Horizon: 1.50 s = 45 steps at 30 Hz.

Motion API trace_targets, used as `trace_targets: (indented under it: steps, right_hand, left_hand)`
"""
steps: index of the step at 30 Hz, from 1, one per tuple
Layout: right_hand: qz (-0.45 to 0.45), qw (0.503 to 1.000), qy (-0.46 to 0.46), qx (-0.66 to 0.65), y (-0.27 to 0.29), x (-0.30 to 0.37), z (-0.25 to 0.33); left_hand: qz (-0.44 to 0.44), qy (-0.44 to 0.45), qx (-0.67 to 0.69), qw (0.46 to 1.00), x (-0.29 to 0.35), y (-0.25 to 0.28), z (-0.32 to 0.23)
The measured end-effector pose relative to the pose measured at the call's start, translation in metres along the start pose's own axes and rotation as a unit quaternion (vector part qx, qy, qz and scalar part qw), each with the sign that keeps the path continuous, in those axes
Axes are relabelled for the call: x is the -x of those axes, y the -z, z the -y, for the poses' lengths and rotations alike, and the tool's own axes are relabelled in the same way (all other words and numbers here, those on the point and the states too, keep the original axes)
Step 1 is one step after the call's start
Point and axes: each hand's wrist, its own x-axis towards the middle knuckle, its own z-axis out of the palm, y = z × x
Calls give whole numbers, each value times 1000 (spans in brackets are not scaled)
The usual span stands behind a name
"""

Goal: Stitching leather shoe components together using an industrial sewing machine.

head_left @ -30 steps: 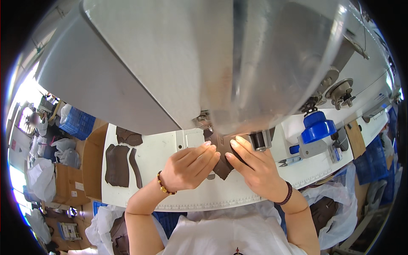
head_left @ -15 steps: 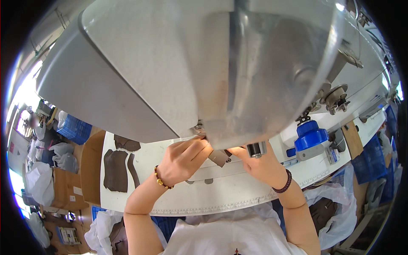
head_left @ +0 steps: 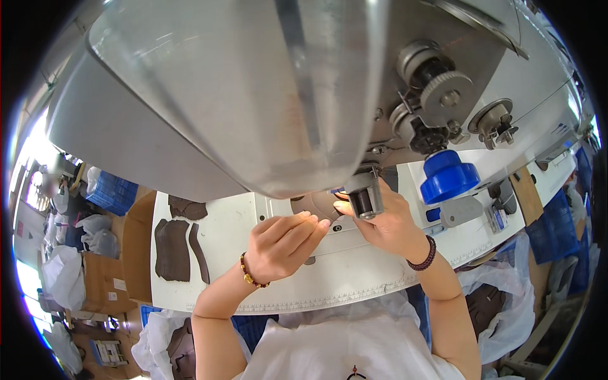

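Note:
My left hand (head_left: 285, 246) is closed in a pinch in front of the sewing machine (head_left: 190, 107); whatever its fingertips hold is too small to make out. Just behind those fingertips lies a brown leather-like piece (head_left: 311, 205), partly hidden by the machine's clear cover. My right hand (head_left: 391, 220) is to the right of it, fingers curled toward the piece beside the metal cylinder (head_left: 364, 197). A small object with dark blue and orange (head_left: 340, 190) shows at its fingertips, mostly hidden by the machine, so its kind is unclear.
Cut brown pieces (head_left: 171, 250) lie at the left of the white table (head_left: 253, 297), with a narrow strip (head_left: 199, 253) beside them. A blue knob (head_left: 448, 177) and metal tension discs (head_left: 446, 92) stick out at right. Plastic bags and a cardboard box (head_left: 104, 285) stand around the table.
My view has shifted, showing more of the machine's right side. My left hand has drawn back from under the machine toward me. The brown piece now lies behind its fingertips.

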Motion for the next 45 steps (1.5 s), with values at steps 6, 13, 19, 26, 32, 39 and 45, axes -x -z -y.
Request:
trace_targets:
  steps: [6, 13, 19, 26, 32, 39, 45]
  right_hand:
    - [12, 1000, 2, 16, 2, 1, -2]
    - [73, 996, 24, 51, 12, -4, 1]
    - [70, 995, 33, 60, 8, -3, -6]
    - [72, 992, -3, 99, 5, 3, -19]
    - [64, 996, -3, 61, 0, 19, -29]
    - [60, 981, 29, 181, -5, 8, -6]
    - [32, 985, 24, 169, -11, 4, 3]
  left_hand:
    - [27, -23, -37, 999, -3, 3, -2]
    - [68, -31, -71, 995, -11, 11, -8]
    - [55, -27, -71, 996, -7, 7, -8]
    - [51, -25, -88, 995, -13, 4, 2]
    - [65, -15, -74, 995, -11, 7, 6]
    - [39, 0, -53, 998, -4, 3, 13]
    - [28, 4, -10, 1000, 2, 0, 21]
